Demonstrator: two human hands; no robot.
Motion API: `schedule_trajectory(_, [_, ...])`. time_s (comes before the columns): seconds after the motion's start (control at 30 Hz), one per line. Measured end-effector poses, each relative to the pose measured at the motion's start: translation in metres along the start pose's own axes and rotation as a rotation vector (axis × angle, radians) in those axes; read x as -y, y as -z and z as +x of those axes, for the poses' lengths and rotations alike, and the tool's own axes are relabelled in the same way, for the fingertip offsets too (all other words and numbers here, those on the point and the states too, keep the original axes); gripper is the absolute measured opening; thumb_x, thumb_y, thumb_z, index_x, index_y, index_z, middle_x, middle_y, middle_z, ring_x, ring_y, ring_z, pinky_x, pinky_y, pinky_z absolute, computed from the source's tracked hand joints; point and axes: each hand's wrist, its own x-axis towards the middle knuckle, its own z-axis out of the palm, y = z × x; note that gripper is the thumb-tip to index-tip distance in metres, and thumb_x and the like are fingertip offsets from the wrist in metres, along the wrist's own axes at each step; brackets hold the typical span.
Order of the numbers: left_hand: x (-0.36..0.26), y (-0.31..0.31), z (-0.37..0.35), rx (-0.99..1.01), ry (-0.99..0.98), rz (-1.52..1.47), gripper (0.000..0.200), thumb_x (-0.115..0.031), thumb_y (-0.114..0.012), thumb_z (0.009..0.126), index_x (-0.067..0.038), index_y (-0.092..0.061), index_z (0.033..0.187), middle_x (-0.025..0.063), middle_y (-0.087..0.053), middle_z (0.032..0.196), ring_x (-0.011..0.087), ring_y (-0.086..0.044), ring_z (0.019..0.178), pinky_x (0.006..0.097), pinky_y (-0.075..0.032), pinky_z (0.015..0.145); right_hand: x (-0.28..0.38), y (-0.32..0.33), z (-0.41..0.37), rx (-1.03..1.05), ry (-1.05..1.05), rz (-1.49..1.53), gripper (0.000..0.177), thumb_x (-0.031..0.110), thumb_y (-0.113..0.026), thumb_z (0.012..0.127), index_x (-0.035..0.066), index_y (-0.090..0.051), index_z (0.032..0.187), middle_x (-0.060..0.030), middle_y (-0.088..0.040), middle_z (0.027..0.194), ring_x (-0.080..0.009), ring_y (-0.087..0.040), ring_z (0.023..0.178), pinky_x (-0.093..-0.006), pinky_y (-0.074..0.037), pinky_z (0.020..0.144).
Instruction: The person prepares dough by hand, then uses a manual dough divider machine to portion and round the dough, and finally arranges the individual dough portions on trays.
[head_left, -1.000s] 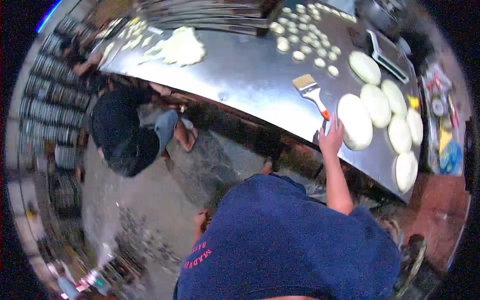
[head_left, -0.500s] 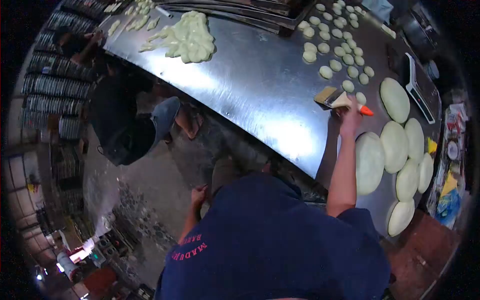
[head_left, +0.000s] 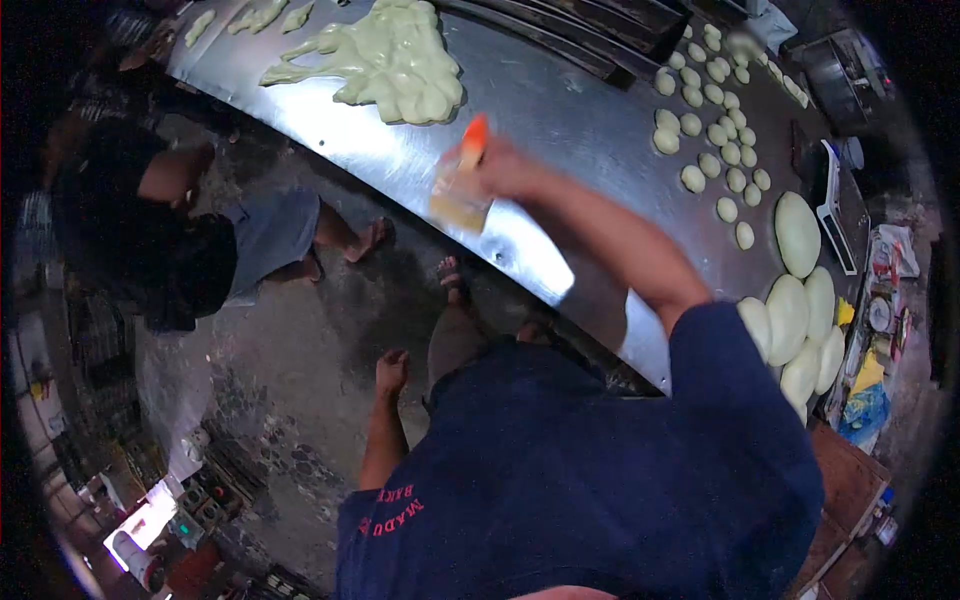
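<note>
A wide brush [head_left: 462, 200] with an orange handle tip is in my right hand [head_left: 497, 170], its bristles down near the front edge of the metal table [head_left: 560, 130]. Motion blurs the brush and fingers a little. My left hand [head_left: 393, 370] hangs low at my side, away from the table, its fingers curled; whether anything is in it is hidden. Beyond the brush lies a spread mass of pale dough [head_left: 410, 75]. Several small dough balls [head_left: 692, 125] are at the right, with large flattened dough pieces [head_left: 797, 235] nearer me.
Dark stacked trays [head_left: 590, 40] stand along the table's far side. A white-edged device [head_left: 832, 205] is at the right, beside packets and a blue bag [head_left: 865, 412]. At the left, a person in dark clothing [head_left: 140, 230] is close to the table.
My right hand has swept the brush leftward, from beside the dough balls to the table's front edge. My left hand has risen slightly. The view has shifted, and the other person appears farther left.
</note>
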Motion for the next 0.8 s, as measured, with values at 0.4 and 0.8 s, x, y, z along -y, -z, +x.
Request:
schedule_trajectory(0.4, [-0.028,0.065,-0.033,0.065,0.672,-0.225,0.028,-0.026,-0.061,0.091,-0.004,-0.062,0.108,0.0058,-0.061,0.075,0.0161,-0.057,0.059,0.032,-0.044,0.049,0.027,-0.07,-0.004,0.007,0.343,-0.841,0.023,0.023,-0.07,0.08,0.01,-0.069,0.099,-0.0128,-0.067,0.095,-0.0278,-0.064,0.083,-0.0385,-0.051,0.077])
schedule_trajectory(0.8, [-0.093,0.057,-0.007,0.004,0.373,-0.254,0.033,-0.03,-0.063,0.092,-0.002,-0.062,0.109,0.0118,-0.068,0.085,0.0218,-0.065,0.062,0.0358,-0.049,0.049,-0.036,0.015,-0.049,-0.383,0.119,-0.51,0.027,0.021,-0.051,0.091,0.01,-0.074,0.098,-0.0089,-0.07,0.092,-0.025,-0.065,0.09,-0.0365,-0.05,0.081])
